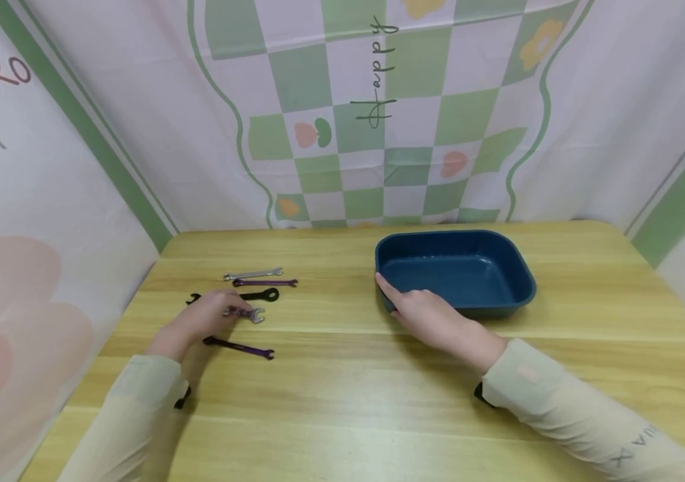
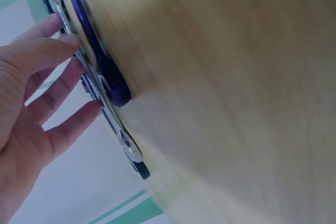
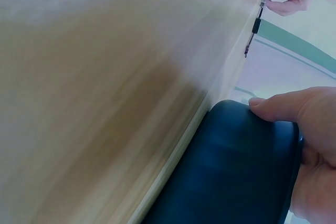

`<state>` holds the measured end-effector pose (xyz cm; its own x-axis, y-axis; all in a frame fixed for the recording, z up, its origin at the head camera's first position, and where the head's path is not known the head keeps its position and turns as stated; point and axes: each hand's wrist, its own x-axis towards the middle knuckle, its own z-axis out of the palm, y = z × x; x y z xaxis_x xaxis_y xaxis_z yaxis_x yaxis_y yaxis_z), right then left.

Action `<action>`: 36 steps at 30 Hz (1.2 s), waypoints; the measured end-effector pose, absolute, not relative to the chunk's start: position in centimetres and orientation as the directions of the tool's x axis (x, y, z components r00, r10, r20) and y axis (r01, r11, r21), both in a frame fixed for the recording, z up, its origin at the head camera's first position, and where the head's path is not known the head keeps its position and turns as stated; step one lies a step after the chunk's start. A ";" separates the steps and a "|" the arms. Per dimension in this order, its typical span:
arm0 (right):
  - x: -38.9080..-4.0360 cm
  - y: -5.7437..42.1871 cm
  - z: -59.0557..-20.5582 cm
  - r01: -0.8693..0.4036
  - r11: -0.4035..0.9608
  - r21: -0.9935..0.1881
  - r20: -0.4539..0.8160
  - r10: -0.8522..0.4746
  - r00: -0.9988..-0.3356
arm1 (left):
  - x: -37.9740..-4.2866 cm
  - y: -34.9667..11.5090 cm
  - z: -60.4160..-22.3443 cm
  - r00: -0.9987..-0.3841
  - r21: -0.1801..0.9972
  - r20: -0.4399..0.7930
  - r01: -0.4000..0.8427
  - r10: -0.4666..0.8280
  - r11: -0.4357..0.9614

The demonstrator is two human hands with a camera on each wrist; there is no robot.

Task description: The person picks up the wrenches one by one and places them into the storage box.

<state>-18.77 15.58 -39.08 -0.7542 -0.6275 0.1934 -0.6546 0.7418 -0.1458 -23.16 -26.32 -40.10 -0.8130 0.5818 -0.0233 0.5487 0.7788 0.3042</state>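
My left hand (image 1: 206, 318) is over a group of wrenches on the left of the table, its thumb and fingertips pinching a silver wrench (image 1: 256, 315) that lies low at the tabletop. Just beyond the fingers is a black wrench (image 1: 266, 294), partly hidden by the hand. Nearer to me lies a dark purple wrench (image 1: 240, 347), which also shows in the left wrist view. On the right, my right hand (image 1: 432, 318) grips the near left corner of a dark blue rectangular tub (image 1: 453, 273), with thumb against its wall (image 3: 231, 150) and fingers at the rim.
Farther back on the left, another silver wrench (image 1: 253, 274) and a thin purple wrench (image 1: 266, 283) lie side by side. Patterned cloth (image 1: 354, 167) hangs along the back edge of the wooden table (image 1: 342, 402) and at both sides.
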 end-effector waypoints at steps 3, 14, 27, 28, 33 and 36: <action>-18.7 15.2 -39.0 -0.654 0.743 -0.141 0.188 -0.629 -0.755 | -23.1 -26.3 -40.0 -0.815 0.307 -0.031 0.543 0.579 0.781; -18.8 14.1 -39.0 -0.655 0.746 -0.119 0.187 -0.631 -0.753 | -23.1 -26.3 -40.0 -0.822 0.329 -0.042 0.526 0.568 0.784; -19.0 13.4 -39.4 -0.653 0.746 -0.130 0.182 -0.629 -0.755 | -23.1 -26.1 -39.9 -0.820 0.342 -0.055 0.520 0.570 0.782; -19.0 13.3 -39.4 -0.651 0.748 -0.130 0.181 -0.628 -0.757 | -23.1 -26.1 -39.9 -0.820 0.341 -0.054 0.522 0.570 0.782; -19.1 12.9 -39.4 -0.644 0.751 -0.142 0.172 -0.622 -0.764 | -23.1 -26.0 -39.8 -0.819 0.333 -0.052 0.525 0.571 0.783; -19.2 12.6 -39.3 -0.643 0.752 -0.148 0.164 -0.622 -0.766 | -23.1 -26.0 -39.8 -0.821 0.335 -0.051 0.522 0.568 0.784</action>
<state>-19.20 12.64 -39.34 -0.7656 -0.6219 0.1645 -0.6425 0.7519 -0.1479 -23.06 -25.97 -39.83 -0.8212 0.5684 -0.0508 0.5222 0.7844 0.3346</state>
